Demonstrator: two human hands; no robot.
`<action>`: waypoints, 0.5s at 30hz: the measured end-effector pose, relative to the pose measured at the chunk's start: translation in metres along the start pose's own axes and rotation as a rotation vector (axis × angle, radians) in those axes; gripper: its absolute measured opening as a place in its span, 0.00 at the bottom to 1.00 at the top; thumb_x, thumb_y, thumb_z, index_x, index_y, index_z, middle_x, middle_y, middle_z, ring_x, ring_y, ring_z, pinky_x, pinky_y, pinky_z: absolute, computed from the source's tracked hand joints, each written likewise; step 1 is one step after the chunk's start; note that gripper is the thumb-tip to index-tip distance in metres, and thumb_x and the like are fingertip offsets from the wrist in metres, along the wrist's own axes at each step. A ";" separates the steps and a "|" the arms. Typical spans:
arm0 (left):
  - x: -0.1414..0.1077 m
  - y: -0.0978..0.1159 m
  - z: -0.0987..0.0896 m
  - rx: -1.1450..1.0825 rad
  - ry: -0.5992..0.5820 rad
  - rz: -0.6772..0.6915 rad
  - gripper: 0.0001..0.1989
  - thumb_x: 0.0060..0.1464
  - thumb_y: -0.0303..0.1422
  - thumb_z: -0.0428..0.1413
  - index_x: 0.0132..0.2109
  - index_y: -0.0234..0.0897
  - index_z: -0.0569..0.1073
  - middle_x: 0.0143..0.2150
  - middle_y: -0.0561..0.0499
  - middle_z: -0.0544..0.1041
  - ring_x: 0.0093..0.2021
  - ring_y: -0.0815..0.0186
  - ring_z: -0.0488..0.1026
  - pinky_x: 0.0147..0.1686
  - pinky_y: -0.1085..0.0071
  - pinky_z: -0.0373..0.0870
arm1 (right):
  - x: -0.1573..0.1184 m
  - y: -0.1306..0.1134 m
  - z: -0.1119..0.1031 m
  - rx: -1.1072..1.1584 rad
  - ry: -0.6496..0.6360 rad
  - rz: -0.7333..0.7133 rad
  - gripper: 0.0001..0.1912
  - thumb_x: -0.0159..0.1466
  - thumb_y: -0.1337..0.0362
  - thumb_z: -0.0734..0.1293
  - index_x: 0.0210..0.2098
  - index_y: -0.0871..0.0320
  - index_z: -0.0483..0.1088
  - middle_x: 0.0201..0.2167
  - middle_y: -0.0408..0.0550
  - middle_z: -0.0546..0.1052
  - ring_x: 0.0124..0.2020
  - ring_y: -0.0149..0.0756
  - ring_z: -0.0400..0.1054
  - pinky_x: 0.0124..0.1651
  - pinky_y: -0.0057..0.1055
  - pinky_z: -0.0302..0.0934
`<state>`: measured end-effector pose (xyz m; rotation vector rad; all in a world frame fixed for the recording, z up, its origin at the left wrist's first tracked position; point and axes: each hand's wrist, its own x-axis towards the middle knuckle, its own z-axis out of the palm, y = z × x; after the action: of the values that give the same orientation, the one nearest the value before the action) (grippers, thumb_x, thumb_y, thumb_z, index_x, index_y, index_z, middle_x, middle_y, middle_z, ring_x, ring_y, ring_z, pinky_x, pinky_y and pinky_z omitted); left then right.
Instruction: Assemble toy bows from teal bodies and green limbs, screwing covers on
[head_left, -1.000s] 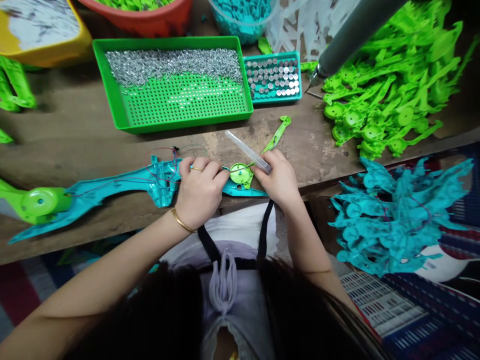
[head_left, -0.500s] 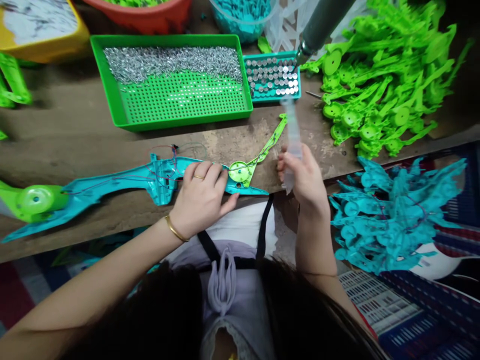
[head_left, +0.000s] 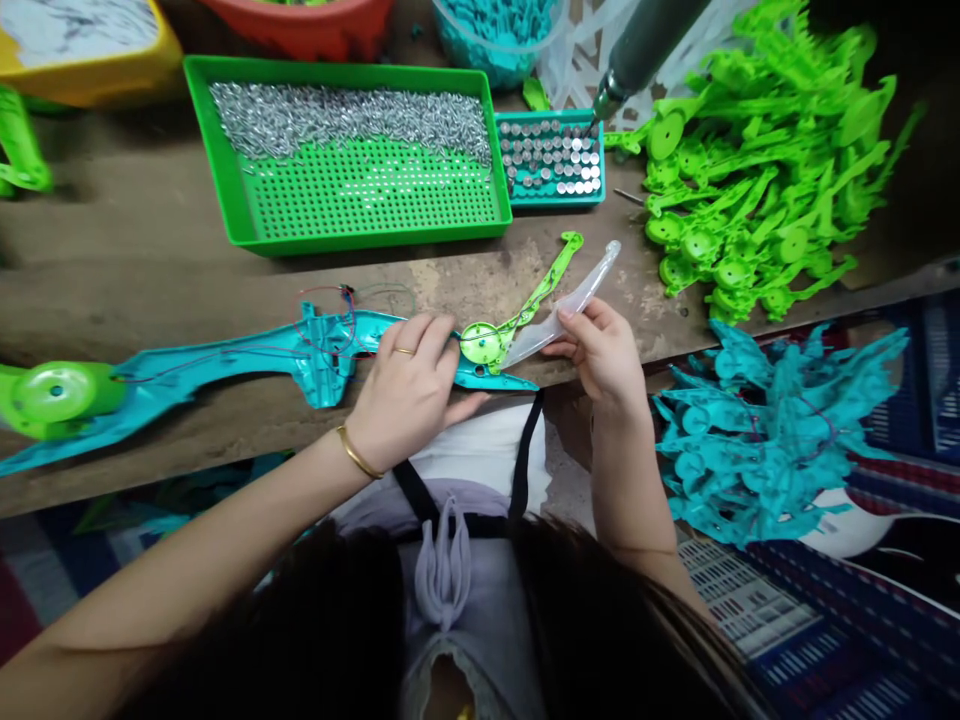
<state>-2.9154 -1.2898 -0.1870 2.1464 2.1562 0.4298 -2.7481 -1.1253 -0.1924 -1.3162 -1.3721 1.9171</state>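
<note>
On the bench lies a long blue plastic shell (head_left: 217, 365), open side up, shaped like half a toy bow, with thin wires along it. My left hand (head_left: 412, 380) grips its right part, fingers curled over the far edge and thumb along the near side. A green limb piece (head_left: 536, 295) with a round hub sits at the shell's right end and angles away to the upper right. My right hand (head_left: 600, 350) pinches a curved translucent plastic strip (head_left: 581, 293), whose lower end reaches the green limb piece near the hub; I cannot tell whether they touch.
A green tray (head_left: 360, 240) of small screws and a teal tray (head_left: 551, 200) of round metal pieces stand behind. A dark screwdriver (head_left: 637, 55) hangs above the teal tray. Green parts (head_left: 765, 190) and blue shells (head_left: 772, 430) are heaped to the right.
My right hand has turned the translucent strip from nearly upright to a slant and brought its lower end left to the green hub. My left hand stays on the blue shell.
</note>
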 end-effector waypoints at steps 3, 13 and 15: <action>0.000 -0.001 0.002 -0.064 -0.007 -0.002 0.23 0.57 0.43 0.57 0.50 0.26 0.74 0.57 0.29 0.71 0.58 0.42 0.65 0.55 0.47 0.64 | 0.003 0.003 0.002 -0.001 0.003 0.028 0.22 0.46 0.50 0.77 0.34 0.56 0.71 0.26 0.40 0.76 0.25 0.28 0.71 0.27 0.25 0.71; 0.002 -0.006 0.009 -0.138 0.001 0.034 0.22 0.57 0.40 0.57 0.50 0.25 0.75 0.54 0.30 0.74 0.57 0.45 0.68 0.60 0.45 0.61 | 0.007 0.001 -0.001 -0.113 -0.023 0.073 0.24 0.45 0.47 0.77 0.31 0.57 0.72 0.22 0.41 0.77 0.22 0.29 0.72 0.24 0.25 0.72; 0.003 -0.006 0.010 -0.170 0.007 0.032 0.22 0.57 0.40 0.57 0.51 0.24 0.75 0.54 0.30 0.73 0.57 0.45 0.68 0.61 0.45 0.61 | 0.008 0.002 -0.001 -0.142 -0.027 0.090 0.25 0.45 0.46 0.77 0.30 0.57 0.71 0.21 0.41 0.77 0.21 0.30 0.73 0.24 0.26 0.72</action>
<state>-2.9188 -1.2857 -0.1974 2.0927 2.0103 0.5999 -2.7505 -1.1188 -0.1977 -1.4469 -1.5103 1.9323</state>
